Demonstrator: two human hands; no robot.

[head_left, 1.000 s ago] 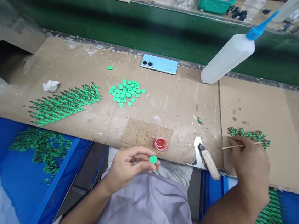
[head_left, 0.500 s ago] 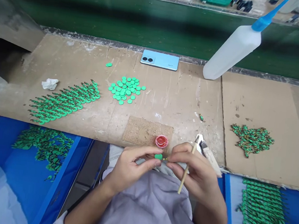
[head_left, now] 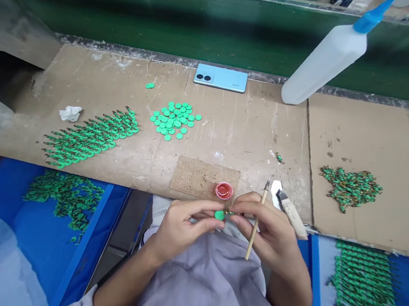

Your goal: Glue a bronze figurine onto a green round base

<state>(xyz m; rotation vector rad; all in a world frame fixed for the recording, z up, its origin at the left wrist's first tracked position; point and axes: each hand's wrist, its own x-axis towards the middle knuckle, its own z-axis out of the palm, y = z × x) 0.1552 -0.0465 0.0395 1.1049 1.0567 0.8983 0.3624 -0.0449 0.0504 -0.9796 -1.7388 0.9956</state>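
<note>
Right now the left hand (head_left: 178, 225) is pinching a small round green plastic disc (head_left: 219, 215) between its fingers, just below the little red paint cap (head_left: 224, 191) on the cardboard-covered surface (head_left: 228, 131). Meanwhile the right hand (head_left: 272, 233) is meeting it, fingers closing on a tiny green piece beside the disc and gripping a thin wooden stick (head_left: 256, 222).

- Small round green disc (head_left: 219, 215), pinched between both hands' fingertips, near centre.
- Thin wooden stick (head_left: 257, 221), angled upright just right; its tip possibly dark.
</note>
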